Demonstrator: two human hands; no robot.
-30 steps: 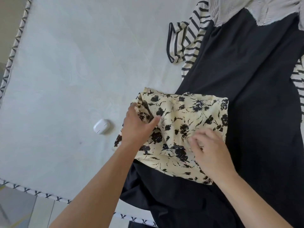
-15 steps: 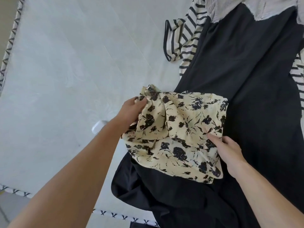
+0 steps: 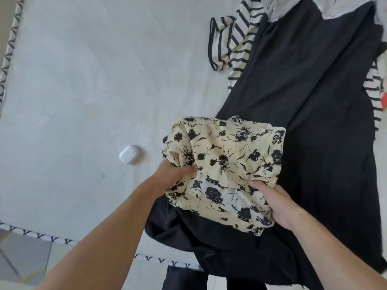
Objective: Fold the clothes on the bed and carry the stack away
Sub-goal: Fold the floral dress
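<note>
A cream garment with black flowers [image 3: 228, 155] is folded into a thick bundle and held just above a long black garment [image 3: 310, 105] spread on the bed. My left hand [image 3: 173, 174] grips the bundle's near left edge, fingers tucked under the fabric. My right hand [image 3: 276, 204] holds the near right corner, thumb on top. A black-and-white striped top [image 3: 232, 42] lies crumpled at the far end, partly under the black garment. A pale grey garment [image 3: 339, 7] lies at the top edge.
A small white earbud case [image 3: 129, 154] rests on the white mattress [image 3: 83, 80] left of the bundle. The mattress's patterned piping [image 3: 52, 238] marks the near edge, with floor below it. Something red [image 3: 384, 101] shows at the right edge.
The floral garment went from lying flat under both hands to being gathered and folded over. Both hands moved to its near edge and now grip it.
</note>
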